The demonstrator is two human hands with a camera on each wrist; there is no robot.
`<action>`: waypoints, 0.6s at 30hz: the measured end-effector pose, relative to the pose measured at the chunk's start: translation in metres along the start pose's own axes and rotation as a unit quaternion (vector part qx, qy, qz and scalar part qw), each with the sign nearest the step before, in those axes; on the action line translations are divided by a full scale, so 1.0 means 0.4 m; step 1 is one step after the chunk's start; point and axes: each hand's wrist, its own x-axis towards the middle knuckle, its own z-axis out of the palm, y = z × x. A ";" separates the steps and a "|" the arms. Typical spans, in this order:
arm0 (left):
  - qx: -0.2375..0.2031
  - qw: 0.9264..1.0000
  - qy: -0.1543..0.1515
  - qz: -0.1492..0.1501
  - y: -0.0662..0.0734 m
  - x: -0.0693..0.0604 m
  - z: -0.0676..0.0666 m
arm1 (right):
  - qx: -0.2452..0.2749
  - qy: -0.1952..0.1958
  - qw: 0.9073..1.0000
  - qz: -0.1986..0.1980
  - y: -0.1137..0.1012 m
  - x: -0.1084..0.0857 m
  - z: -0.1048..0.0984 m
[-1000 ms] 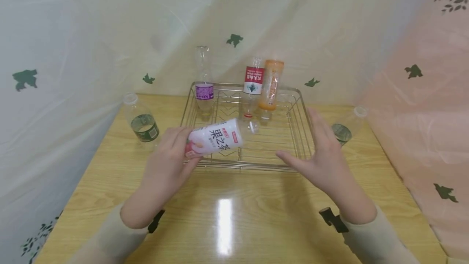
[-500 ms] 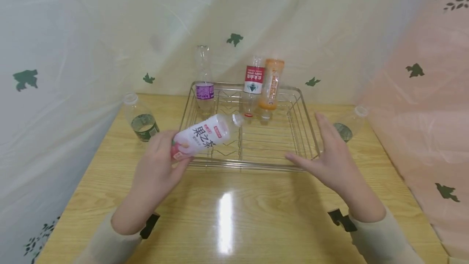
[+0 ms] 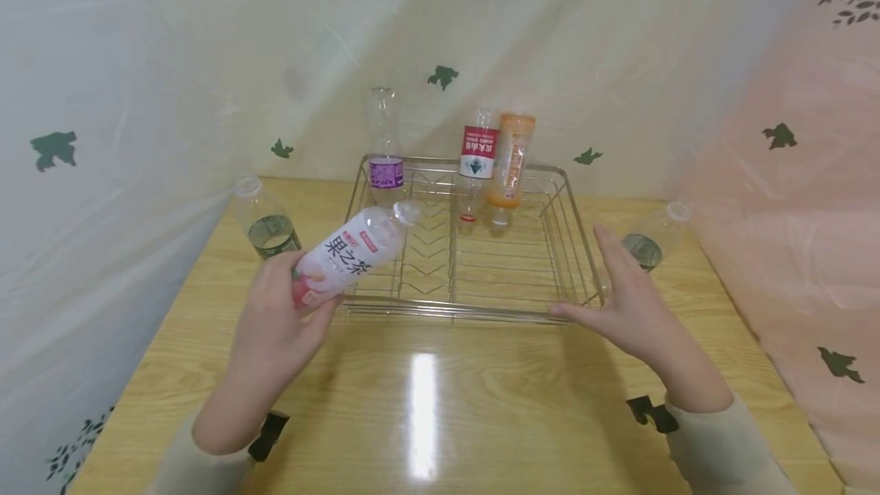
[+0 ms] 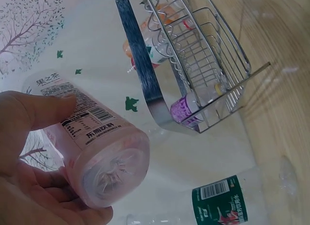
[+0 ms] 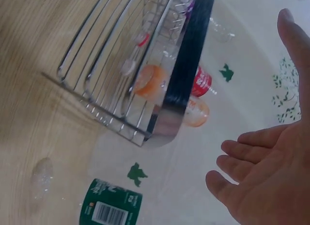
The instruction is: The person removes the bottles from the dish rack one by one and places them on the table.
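Observation:
My left hand [image 3: 278, 323] grips the lower part of a pink-and-white labelled drink bottle [image 3: 347, 254], tilted with its white cap up and to the right. It hangs over the front left corner of a wire dish rack [image 3: 505, 315]. In the left wrist view the thumb lies along the label of the bottle [image 4: 97, 133], and its base faces the camera. My right hand [image 3: 635, 312], fingers spread and holding nothing, is by the rack's front right corner. Inside the rack, upside down, stand a purple-labelled bottle [image 3: 386, 173], a red-labelled bottle [image 3: 477, 153] and an orange-labelled bottle [image 3: 511, 163].
A green-labelled clear bottle [image 3: 271, 234] stands on the wooden table [image 3: 495, 403] left of the rack. Another green-labelled bottle [image 3: 642, 250] stands to the right, partly behind my right hand. A patterned cloth [image 3: 330, 37] hangs behind the table.
My left hand has moved left and toward me with the drink bottle, whose cap now points more upward. My right hand has shifted slightly right. The bottles in the rack stay put.

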 end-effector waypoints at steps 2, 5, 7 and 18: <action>-0.009 1.000 0.009 -0.010 -0.007 -0.006 -0.001 | 0.002 -0.012 1.000 0.011 0.013 -0.001 0.000; -0.020 0.999 0.023 -0.026 -0.015 -0.015 -0.002 | 0.004 -0.031 0.999 0.028 0.032 -0.003 0.004; -0.027 0.999 0.030 -0.035 -0.019 -0.021 -0.003 | 0.002 -0.038 0.999 0.037 0.045 -0.003 0.008; -0.027 0.997 0.044 -0.056 -0.034 -0.037 -0.009 | -0.005 -0.045 0.997 0.055 0.093 0.002 0.025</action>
